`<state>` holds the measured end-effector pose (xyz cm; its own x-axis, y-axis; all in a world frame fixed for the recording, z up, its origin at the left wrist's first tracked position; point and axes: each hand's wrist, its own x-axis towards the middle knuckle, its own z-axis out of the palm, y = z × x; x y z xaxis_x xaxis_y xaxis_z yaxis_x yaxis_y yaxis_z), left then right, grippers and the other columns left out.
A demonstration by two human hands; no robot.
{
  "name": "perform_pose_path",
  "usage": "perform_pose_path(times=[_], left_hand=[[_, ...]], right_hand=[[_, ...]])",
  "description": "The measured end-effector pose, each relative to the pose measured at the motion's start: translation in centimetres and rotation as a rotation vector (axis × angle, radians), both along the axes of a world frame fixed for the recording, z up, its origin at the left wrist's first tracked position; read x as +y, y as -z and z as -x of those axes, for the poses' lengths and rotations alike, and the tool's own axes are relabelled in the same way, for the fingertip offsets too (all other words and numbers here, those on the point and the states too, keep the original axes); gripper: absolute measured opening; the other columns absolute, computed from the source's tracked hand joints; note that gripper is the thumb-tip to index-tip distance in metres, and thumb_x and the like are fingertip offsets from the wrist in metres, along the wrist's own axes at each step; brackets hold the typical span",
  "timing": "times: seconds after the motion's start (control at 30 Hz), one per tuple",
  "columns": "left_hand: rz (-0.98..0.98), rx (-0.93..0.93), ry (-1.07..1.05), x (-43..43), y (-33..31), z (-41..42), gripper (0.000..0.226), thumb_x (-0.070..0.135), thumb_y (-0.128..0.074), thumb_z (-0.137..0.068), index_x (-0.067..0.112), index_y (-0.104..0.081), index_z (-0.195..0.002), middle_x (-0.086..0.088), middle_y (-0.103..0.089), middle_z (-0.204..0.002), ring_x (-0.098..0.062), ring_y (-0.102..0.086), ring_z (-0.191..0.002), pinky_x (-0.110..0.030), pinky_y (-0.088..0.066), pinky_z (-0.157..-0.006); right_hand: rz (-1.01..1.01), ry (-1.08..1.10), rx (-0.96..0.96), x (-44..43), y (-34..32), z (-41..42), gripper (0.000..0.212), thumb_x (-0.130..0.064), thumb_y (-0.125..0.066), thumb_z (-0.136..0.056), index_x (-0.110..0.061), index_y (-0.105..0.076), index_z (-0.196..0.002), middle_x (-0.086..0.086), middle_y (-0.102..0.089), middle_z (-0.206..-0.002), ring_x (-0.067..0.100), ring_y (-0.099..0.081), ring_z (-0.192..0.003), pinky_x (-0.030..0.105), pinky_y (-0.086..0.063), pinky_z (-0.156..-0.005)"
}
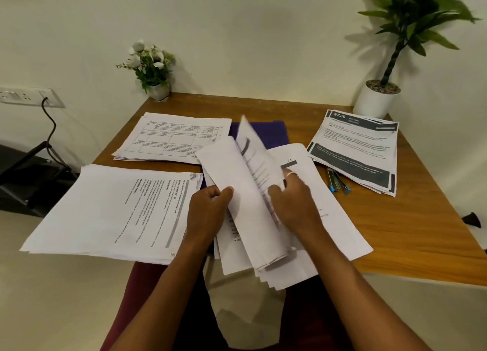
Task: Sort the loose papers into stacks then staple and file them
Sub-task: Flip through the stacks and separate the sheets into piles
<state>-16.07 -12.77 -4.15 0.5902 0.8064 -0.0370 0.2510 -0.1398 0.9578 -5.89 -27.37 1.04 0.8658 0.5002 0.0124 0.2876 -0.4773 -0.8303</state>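
Note:
My left hand (208,208) pinches the left edge of a lifted bundle of sheets (247,192) over the middle pile of loose papers (324,219). Inside the fold, my right hand (295,203) presses on the pages. A stack with printed text (110,211) lies at the near left. Farther back on the left rests a stack of table forms (174,137). At the far right sits a stack with dark banners (355,150). A purple file folder (268,132) shows behind the lifted sheets. Partly under the right stack lies a blue stapler (338,184).
A small pot of white flowers (152,69) stands at the table's back left corner and a tall potted plant (379,95) at the back right. The near papers overhang the wooden table's front edge (421,271). A wall socket with a cable (29,95) is at the left.

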Motion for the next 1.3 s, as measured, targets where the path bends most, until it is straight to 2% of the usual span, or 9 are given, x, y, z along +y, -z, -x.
perform_pose_path(times=[0.1, 0.23, 0.43, 0.63, 0.77, 0.93, 1.03, 1.17, 1.3], left_hand=[[-0.037, 0.018, 0.012, -0.1, 0.0, 0.0, 0.043, 0.032, -0.068, -0.095, -0.003, -0.061, -0.071, -0.019, -0.064, -0.071, -0.023, -0.058, -0.061, -0.032, -0.047, -0.061], [-0.073, 0.041, 0.029, 0.0, -0.1, -0.3, 0.044, 0.034, -0.069, -0.095, 0.007, -0.057, -0.062, -0.006, -0.058, -0.060, -0.014, -0.053, -0.056, -0.024, -0.043, -0.058], [-0.102, 0.043, 0.039, 0.0, 0.2, -0.6, 0.039, 0.037, -0.068, -0.096, 0.012, -0.065, -0.066, -0.007, -0.066, -0.065, -0.022, -0.064, -0.062, -0.032, -0.051, -0.063], [-0.062, 0.001, 0.101, -0.1, -0.3, -0.1, 0.044, 0.044, -0.057, -0.101, 0.012, -0.075, -0.078, 0.001, -0.073, -0.072, -0.015, -0.070, -0.064, -0.021, -0.056, -0.058], [-0.063, -0.014, 0.139, -0.1, -0.5, -0.1, 0.027, 0.040, -0.062, -0.100, 0.026, -0.080, -0.085, 0.015, -0.076, -0.080, -0.004, -0.072, -0.072, -0.013, -0.053, -0.064], [-0.091, 0.049, 0.156, -0.2, -0.7, -0.3, 0.023, 0.043, -0.064, -0.097, 0.035, -0.071, -0.077, 0.023, -0.070, -0.067, 0.002, -0.068, -0.067, -0.013, -0.048, -0.061], [-0.086, 0.072, 0.143, -0.3, -0.7, -0.5, 0.025, 0.044, -0.068, -0.093, 0.031, -0.066, -0.072, 0.021, -0.066, -0.060, 0.003, -0.065, -0.061, -0.014, -0.047, -0.059], [-0.084, 0.081, 0.128, -0.1, -0.4, -0.5, 0.021, 0.045, -0.073, -0.090, 0.028, -0.066, -0.081, 0.019, -0.068, -0.078, -0.003, -0.066, -0.071, -0.012, -0.045, -0.063], [-0.066, 0.092, 0.102, 0.3, 0.3, -0.7, 0.040, 0.044, -0.073, -0.091, 0.004, -0.071, -0.086, -0.008, -0.072, -0.081, -0.025, -0.068, -0.077, -0.039, -0.056, -0.073]], right_hand=[[0.023, 0.110, -0.005, -1.7, 0.4, -2.6, 0.057, -0.014, -0.065, -0.096, -0.026, -0.043, -0.147, 0.001, -0.053, -0.144, 0.023, -0.057, -0.126, 0.035, -0.060, -0.085], [0.115, 0.099, -0.503, -2.0, 0.7, -2.3, 0.048, -0.028, -0.070, -0.093, -0.020, -0.057, -0.139, 0.002, -0.050, -0.145, 0.014, -0.040, -0.133, 0.039, -0.042, -0.108], [0.324, -0.295, -0.308, 1.6, 1.0, 2.4, 0.087, -0.066, -0.068, -0.083, -0.024, -0.039, -0.153, -0.002, -0.041, -0.156, 0.018, -0.042, -0.138, 0.035, -0.042, -0.110], [0.348, -0.232, -0.249, 1.9, 0.3, 2.1, 0.059, -0.050, -0.066, -0.093, -0.015, -0.058, -0.140, 0.004, -0.063, -0.135, 0.022, -0.062, -0.118, 0.032, -0.050, -0.098], [0.221, -0.189, -0.152, 1.4, -0.2, 0.3, 0.034, -0.037, -0.059, -0.099, -0.008, -0.070, -0.084, 0.002, -0.068, -0.079, 0.017, -0.063, -0.072, 0.039, -0.058, -0.079], [0.368, -0.228, -0.216, 1.3, -0.8, 1.0, 0.066, -0.065, -0.059, -0.090, -0.018, -0.062, -0.136, 0.000, -0.067, -0.132, 0.024, -0.066, -0.113, 0.032, -0.050, -0.093], [0.324, -0.206, -0.241, 1.7, -0.7, 1.5, 0.053, -0.062, -0.057, -0.093, -0.018, -0.070, -0.120, 0.001, -0.073, -0.113, 0.020, -0.068, -0.098, 0.025, -0.047, -0.083], [0.217, -0.156, -0.132, 1.5, -1.0, 0.9, 0.041, -0.037, -0.053, -0.103, -0.007, -0.061, -0.076, 0.008, -0.064, -0.074, 0.019, -0.062, -0.069, 0.037, -0.054, -0.074], [0.170, -0.055, -0.066, -0.6, -1.2, -2.2, 0.020, -0.025, -0.063, -0.097, -0.006, -0.070, -0.096, 0.005, -0.074, -0.098, 0.017, -0.066, -0.078, 0.033, -0.057, -0.068]])
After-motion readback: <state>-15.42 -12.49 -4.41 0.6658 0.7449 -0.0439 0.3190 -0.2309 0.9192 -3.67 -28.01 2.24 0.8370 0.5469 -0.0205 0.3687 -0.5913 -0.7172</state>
